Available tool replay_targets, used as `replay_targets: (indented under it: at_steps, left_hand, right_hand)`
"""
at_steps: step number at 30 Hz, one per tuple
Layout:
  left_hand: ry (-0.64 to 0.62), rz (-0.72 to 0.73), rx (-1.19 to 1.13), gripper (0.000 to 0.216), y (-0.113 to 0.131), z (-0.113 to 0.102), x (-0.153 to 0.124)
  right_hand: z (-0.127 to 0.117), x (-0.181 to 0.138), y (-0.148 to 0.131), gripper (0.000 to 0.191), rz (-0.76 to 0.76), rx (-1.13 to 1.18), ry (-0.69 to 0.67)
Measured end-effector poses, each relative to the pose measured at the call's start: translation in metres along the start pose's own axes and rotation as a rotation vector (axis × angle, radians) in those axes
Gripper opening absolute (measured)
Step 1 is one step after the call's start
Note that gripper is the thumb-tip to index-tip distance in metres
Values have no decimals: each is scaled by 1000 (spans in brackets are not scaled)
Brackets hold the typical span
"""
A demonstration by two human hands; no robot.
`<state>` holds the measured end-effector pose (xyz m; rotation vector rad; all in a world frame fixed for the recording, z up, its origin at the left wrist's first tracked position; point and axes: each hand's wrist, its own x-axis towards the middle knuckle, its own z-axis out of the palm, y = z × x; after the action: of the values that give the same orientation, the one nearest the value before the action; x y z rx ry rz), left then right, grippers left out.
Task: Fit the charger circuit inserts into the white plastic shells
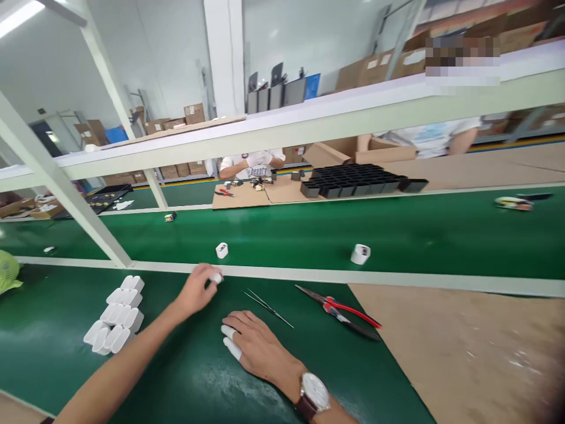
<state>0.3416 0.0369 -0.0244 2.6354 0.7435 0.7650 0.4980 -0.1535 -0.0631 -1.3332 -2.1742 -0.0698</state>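
My left hand point(198, 290) is at the near side of the pale rail, its fingers curled in a pinch around a small white piece point(216, 278), mostly covered by the fingers. My right hand point(258, 347) lies palm down on the green table, fingers stretched out, with white finger cots on two digits and a watch point(315, 391) at the wrist. Just beyond it lie metal tweezers point(269, 308). To their right are long-nose pliers point(338, 309) with red and black handles. White plastic housings point(117, 315) stand in a cluster left of my left forearm.
Beyond the rail point(282, 272), a green conveyor belt point(286, 229) carries two white housings point(222, 250) and small wired parts point(514, 203). A shelf point(273, 126) crosses above. Black boxes point(353, 179) and two people are opposite. Cardboard point(477, 347) covers the table's right.
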Motion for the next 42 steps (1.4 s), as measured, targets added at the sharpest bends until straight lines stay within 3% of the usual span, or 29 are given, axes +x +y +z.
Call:
replay_targets:
  at_steps: [3,5,7,9,11,13,17,21,24,30,34,38,42]
  left_hand:
    - [-111,99,-25,47,29,2,-44]
    - [-138,113,-6,53,27,-11,-61]
    - [-69,52,131,51,9,-36,-68]
    - [71,-93,388,32,-19,-70,-69]
    - [156,-218,472,21,-50,-106,-71]
    - [199,-318,521,24,-74,-134,-76]
    - [188,-436,541,35,-98,-156,-87]
    - [152,-455,479,34,-101,-148,-77]
    - [120,-380,370,31,-90,-135,-63]
    - [-15,-94,53,23,-20,-74,-56]
    - [-47,-6,-24,23,17,-32,-63]
    - [14,-17,-107,24,15,-23,-72]
    - [91,-117,-308,16,-3,-30,-81]
  right_hand:
    - [2,-3,9,21,33,-4,97]
    - [3,-4,13,22,49,-5,157]
    - [4,-5,16,23,69,-20,186]
    - [5,-6,16,25,101,-37,195]
    - [7,-5,15,31,138,-42,194]
    - [9,-1,13,38,174,-31,178]
    - [19,14,6,49,215,-49,101]
    - [24,33,0,37,227,-94,9]
    - [18,38,1,23,214,-32,-24]
    - [5,26,12,56,167,217,-15]
    - [11,21,14,44,205,260,45]
    - [13,16,13,44,224,283,56]
    - [8,7,13,64,267,245,23]
